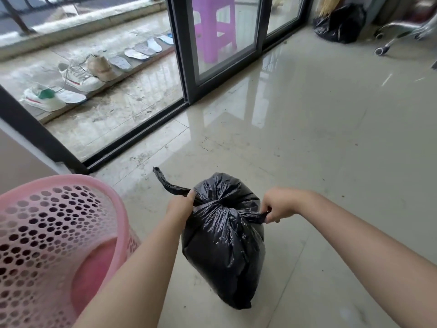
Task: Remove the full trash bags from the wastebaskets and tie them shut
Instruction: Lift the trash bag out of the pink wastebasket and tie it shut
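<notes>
A full black trash bag [224, 252] sits on the shiny floor [331, 150], out of the pink basket [59, 233] that stands just beside it on the left. The left hand [181, 204] grips one twisted end of the bag's top. The right hand [279, 204] pinches the other end. The two hands are apart, one on each side of the knot [221, 204]. Another black bag [340, 23] lies far off by the glass door [227, 43].
</notes>
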Available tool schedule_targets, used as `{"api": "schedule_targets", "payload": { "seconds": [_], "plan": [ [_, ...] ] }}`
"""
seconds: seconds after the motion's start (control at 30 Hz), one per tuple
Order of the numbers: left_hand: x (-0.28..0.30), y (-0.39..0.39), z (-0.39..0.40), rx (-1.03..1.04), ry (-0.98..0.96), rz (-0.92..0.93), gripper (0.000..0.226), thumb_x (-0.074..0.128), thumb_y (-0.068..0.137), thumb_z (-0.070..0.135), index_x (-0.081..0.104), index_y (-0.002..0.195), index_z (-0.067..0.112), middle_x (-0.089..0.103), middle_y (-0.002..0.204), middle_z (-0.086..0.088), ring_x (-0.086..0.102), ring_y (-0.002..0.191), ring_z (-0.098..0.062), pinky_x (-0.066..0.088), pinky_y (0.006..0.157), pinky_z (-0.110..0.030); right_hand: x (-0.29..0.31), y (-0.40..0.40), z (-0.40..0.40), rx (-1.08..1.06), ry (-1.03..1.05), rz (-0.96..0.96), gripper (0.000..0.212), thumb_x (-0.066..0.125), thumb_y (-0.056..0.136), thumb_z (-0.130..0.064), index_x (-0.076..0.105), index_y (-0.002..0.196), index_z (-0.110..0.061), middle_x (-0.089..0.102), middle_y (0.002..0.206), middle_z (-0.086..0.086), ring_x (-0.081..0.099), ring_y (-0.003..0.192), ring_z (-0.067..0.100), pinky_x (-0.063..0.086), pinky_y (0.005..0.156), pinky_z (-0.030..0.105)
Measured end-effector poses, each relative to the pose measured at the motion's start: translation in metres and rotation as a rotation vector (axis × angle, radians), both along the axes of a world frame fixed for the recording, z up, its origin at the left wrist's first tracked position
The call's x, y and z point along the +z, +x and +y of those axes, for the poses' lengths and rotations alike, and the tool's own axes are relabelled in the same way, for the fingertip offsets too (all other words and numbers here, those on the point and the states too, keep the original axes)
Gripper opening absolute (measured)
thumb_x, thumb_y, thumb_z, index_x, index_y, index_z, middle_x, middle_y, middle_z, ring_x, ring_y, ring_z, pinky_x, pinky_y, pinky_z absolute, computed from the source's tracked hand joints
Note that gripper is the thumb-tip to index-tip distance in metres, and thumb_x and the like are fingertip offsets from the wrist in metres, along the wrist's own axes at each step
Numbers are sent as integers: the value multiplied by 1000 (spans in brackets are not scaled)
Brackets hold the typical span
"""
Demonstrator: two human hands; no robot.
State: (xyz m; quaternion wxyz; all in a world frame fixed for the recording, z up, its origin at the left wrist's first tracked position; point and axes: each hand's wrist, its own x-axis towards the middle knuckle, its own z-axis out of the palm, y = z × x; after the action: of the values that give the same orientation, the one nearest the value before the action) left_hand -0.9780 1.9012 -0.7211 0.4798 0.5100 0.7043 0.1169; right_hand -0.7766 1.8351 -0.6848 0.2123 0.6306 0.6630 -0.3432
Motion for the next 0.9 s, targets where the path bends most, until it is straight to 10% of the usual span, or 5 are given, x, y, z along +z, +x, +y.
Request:
{"api": "schedule_targets", "payload": {
  "seconds": [0.1,0.53,0.77,0.9],
  "plan": [
    [0,5,0,212,23,-173,23,52,94,18,60,77,5,58,73,-8,52,79,-23,41,66,-27,2,-6,-1,19,-24,16,23,55,86,-16,66,101,-2,49,56,-9,51,72,16,35,53,18],
    [34,19,6,-273,553,12,25,44,96,12,65,105,1,57,98,-12,49,89,-21,29,68,-22,6,11,7,-153,90,155,19,48,91,-15,62,79,-12,46,56,-6,41,53,5,32,53,18],
    [35,30,-1,-300,383,-302,27,28,101,13,44,80,18,41,55,-1,48,43,-6,47,68,-41,9,21,2,-270,242,248,26,47,91,-11,62,70,-17,43,56,-9,41,53,4,34,44,3],
    [37,36,-5,-432,148,-312,10,39,97,13,43,106,14,33,61,1,32,51,-12,27,49,-25,8,16,0,-252,332,225,27,48,92,-13,66,112,-11,62,78,1,50,77,17,32,54,12]
  ]
}}
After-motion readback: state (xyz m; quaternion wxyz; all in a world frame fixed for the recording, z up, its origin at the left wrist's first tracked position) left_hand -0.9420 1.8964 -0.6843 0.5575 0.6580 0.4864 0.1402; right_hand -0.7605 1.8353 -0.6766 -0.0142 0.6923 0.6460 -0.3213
